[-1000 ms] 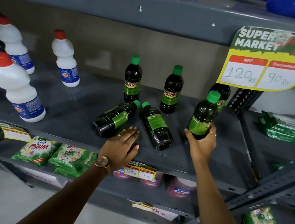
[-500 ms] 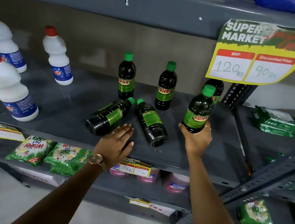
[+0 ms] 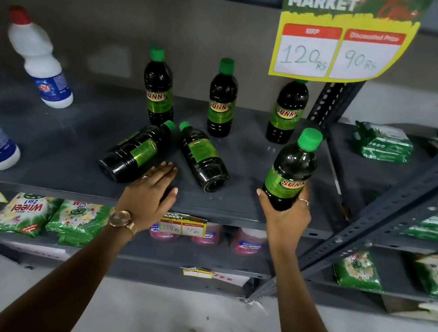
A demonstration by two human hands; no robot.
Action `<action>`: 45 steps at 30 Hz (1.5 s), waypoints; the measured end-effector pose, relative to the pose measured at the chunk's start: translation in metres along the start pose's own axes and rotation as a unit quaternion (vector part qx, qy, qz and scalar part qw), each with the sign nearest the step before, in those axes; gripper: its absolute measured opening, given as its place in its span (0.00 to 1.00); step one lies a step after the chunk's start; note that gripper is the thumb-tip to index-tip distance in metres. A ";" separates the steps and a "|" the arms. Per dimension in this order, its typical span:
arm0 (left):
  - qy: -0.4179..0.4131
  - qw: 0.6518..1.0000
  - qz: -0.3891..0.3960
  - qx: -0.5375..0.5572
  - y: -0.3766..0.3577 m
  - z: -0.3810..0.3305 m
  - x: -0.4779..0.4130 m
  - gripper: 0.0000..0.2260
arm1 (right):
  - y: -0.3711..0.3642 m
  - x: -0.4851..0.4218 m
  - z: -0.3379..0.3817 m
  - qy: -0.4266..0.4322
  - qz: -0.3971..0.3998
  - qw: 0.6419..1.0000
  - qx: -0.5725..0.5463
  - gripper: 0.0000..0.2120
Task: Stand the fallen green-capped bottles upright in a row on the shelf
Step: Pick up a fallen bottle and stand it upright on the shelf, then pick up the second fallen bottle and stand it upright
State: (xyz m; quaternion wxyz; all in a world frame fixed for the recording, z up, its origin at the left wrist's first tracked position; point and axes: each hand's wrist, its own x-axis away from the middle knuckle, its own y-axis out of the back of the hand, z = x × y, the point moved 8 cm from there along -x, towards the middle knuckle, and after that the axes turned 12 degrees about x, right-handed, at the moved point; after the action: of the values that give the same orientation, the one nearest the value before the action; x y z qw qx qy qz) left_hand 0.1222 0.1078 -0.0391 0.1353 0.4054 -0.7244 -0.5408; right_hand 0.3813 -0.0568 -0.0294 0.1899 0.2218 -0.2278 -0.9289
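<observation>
Three dark green-capped bottles stand upright at the back of the grey shelf (image 3: 57, 138): one on the left (image 3: 157, 89), one in the middle (image 3: 221, 99), one on the right (image 3: 287, 113) under the price sign. Two more lie on their sides in front, caps pointing back: the left fallen bottle (image 3: 134, 151) and the right fallen bottle (image 3: 204, 157). My right hand (image 3: 284, 220) grips a sixth bottle (image 3: 292, 172) upright, near the shelf's right front. My left hand (image 3: 151, 189) rests flat on the shelf, fingers touching the left fallen bottle's base end.
White red-capped bottles (image 3: 38, 60) stand on the shelf's left part. A yellow price sign (image 3: 340, 41) hangs from the upper shelf. A slanted metal brace (image 3: 408, 203) crosses at the right. Green packets (image 3: 24, 214) and pink bottles fill the lower shelf.
My right hand has kept hold of its upright bottle at the shelf's right front. My left hand slid forward to the left fallen bottle. The camera moved closer and tilted down.
</observation>
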 end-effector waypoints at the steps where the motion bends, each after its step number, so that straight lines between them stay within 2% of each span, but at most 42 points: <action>1: 0.002 1.000 0.002 0.000 0.000 0.001 0.000 0.25 | 0.005 0.006 -0.002 -0.001 -0.005 1.000 -0.003 0.39; 7: 0.012 1.000 0.023 -0.013 -0.001 0.004 0.000 0.26 | 0.008 0.020 -0.002 0.011 0.005 1.000 -0.016 0.43; 17: 0.015 0.999 0.036 -0.004 0.001 0.003 0.000 0.26 | 0.011 0.028 -0.002 0.005 -0.012 1.000 0.005 0.40; 29: -0.013 0.998 0.044 0.050 0.005 0.003 0.001 0.31 | 0.012 0.034 -0.008 -0.032 -0.039 0.998 0.039 0.40; 32: -0.018 0.995 0.062 0.073 0.003 0.004 0.000 0.28 | 0.011 0.036 -0.009 -0.035 -0.026 0.999 0.029 0.48; 34: -0.022 0.990 0.069 0.123 0.009 0.001 0.002 0.26 | 0.015 0.049 -0.008 -0.064 -0.054 0.996 -0.007 0.55; 35: -0.036 0.986 0.061 0.150 0.018 -0.003 0.004 0.26 | 0.021 0.060 -0.004 -0.071 -0.090 0.993 -0.015 0.54; 37: -0.095 0.981 0.027 0.168 0.046 -0.010 0.008 0.27 | 0.030 0.089 0.021 -0.033 -0.170 0.985 0.025 0.46; 38: -0.121 0.979 0.005 0.166 0.062 -0.009 0.010 0.27 | 0.027 0.101 0.041 0.010 -0.180 0.982 0.050 0.41; 39: -0.136 0.976 -0.025 0.167 0.078 -0.002 0.009 0.26 | 0.016 0.107 0.064 0.058 -0.163 0.983 0.068 0.36; 41: -0.119 0.971 -0.093 0.187 0.107 0.027 0.002 0.22 | -0.016 0.099 0.109 0.122 -0.079 0.984 0.105 0.31; 43: -0.041 0.963 -0.157 0.216 0.124 0.078 -0.004 0.19 | -0.054 0.067 0.138 0.105 0.045 0.974 0.193 0.37; 45: 0.082 0.949 -0.184 0.242 0.123 0.133 -0.006 0.17 | -0.092 0.030 0.139 0.027 0.206 0.929 0.305 0.46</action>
State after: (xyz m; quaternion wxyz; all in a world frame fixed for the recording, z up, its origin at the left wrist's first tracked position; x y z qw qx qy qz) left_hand -0.0127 0.2124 0.0213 -0.0099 0.5950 -0.7329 -0.3298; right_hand 0.2641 0.0530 0.0252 0.3065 0.2423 -0.5354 -0.7488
